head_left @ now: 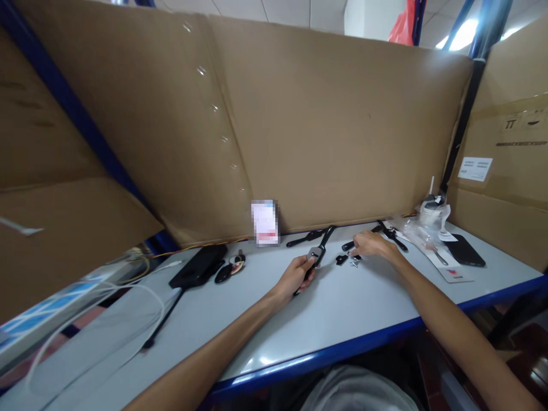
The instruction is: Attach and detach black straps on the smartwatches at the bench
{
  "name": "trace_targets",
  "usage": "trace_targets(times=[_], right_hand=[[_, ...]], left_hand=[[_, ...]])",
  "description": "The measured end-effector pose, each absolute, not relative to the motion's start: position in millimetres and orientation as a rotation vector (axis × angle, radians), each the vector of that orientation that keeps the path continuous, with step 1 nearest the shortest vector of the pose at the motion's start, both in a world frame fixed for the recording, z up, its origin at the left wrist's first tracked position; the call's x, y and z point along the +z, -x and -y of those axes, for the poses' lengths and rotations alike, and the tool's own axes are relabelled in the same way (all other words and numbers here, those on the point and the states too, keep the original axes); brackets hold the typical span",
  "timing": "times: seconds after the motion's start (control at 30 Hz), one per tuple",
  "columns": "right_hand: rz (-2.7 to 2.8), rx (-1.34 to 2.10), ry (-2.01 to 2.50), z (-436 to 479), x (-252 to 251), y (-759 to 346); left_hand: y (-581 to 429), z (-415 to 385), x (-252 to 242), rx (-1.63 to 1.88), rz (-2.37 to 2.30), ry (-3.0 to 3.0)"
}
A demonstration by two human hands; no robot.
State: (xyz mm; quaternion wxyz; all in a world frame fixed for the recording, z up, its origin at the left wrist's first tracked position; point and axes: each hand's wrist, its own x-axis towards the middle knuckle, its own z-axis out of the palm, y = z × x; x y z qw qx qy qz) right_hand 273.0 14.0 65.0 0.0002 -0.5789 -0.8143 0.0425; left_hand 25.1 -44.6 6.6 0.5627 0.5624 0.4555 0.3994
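Observation:
My left hand [295, 275] is closed around a grey watch body with a black strap [317, 251] in the middle of the pale table [342, 308]. My right hand [371, 244] rests on the table to its right, fingers curled down over several small black and silver parts [349, 260]; whether it grips one is hidden. More black strap pieces [305, 237] lie just behind, by the cardboard wall [325, 131].
A black case [197, 266] and black-and-red pieces [231, 268] lie at the left with white cables [141, 297]. At the right are a black phone [466, 250], clear bags [422, 235] and a small bottle [431, 206]. Cardboard boxes [505, 171] close off the right side.

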Motion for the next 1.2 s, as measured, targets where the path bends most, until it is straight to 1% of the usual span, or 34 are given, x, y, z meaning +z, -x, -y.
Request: trace_targets(times=[0.2,0.27,0.4,0.47,0.6,0.7,0.9,1.1,1.2], right_hand=[[2.375,0.125,1.866,-21.3,71.3,-288.1],[2.371,0.301,1.821,-25.9,70.5,-294.6],[2.461,0.895,1.602,-28.7,68.2,-297.2],[2.512,1.016,1.484,-25.5,68.9,-293.2],[2.591,1.104,1.394,-18.3,68.0,-282.1],[2.596,1.065,1.458,-20.4,58.2,-276.4],[2.608,0.814,1.496,-31.5,40.4,-272.7],[2.763,0.382,1.504,-16.7,52.0,-262.4],[2.79,0.25,1.538,-8.3,58.2,-258.8]], left_hand=[[-25.0,44.4,7.2,0.943,-1.059,-1.302],[-24.7,44.0,7.0,0.938,-1.061,-1.305],[-24.9,44.2,7.1,0.937,-1.064,-1.315],[-25.2,44.5,7.4,0.939,-1.063,-1.31],[-25.7,44.7,7.8,0.934,-1.065,-1.305],[-26.0,44.8,8.0,0.927,-1.062,-1.314],[-27.2,45.8,9.6,0.924,-1.071,-1.325],[-28.8,46.9,11.9,0.922,-1.094,-1.328],[-28.7,47.6,12.8,0.919,-1.095,-1.324]])
